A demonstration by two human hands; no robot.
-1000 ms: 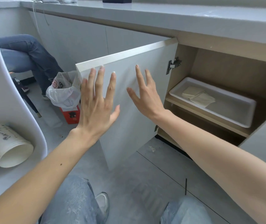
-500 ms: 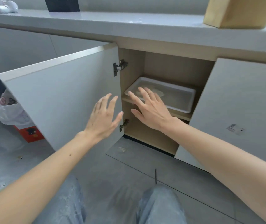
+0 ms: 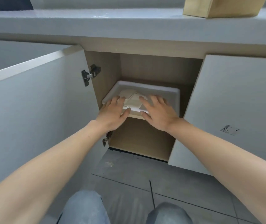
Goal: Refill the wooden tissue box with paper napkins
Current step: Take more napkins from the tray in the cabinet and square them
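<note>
A white tray (image 3: pixel 169 92) sits on the shelf inside the open cabinet, with folded paper napkins (image 3: pixel 133 101) lying in it. Both my hands reach into the cabinet with fingers spread. My left hand (image 3: pixel 112 113) is over the tray's front left edge, its fingertips at the napkins' left side. My right hand (image 3: pixel 157 112) hovers over the napkins' right side, fingers straight. Neither hand grips anything. The wooden tissue box (image 3: pixel 217 6) stands on the grey counter at the top right, only its lower part in view.
The cabinet door (image 3: pixel 37 102) stands swung out on the left, hinges (image 3: pixel 90 74) showing. A shut door (image 3: pixel 235 110) bounds the opening on the right. The lower compartment (image 3: pixel 142 139) is bare. My knees and grey floor tiles fill the bottom.
Both hands moved from the door's face into the cabinet and now spread over the tray and napkins. The view shifted right and closer, centring on the opening.
</note>
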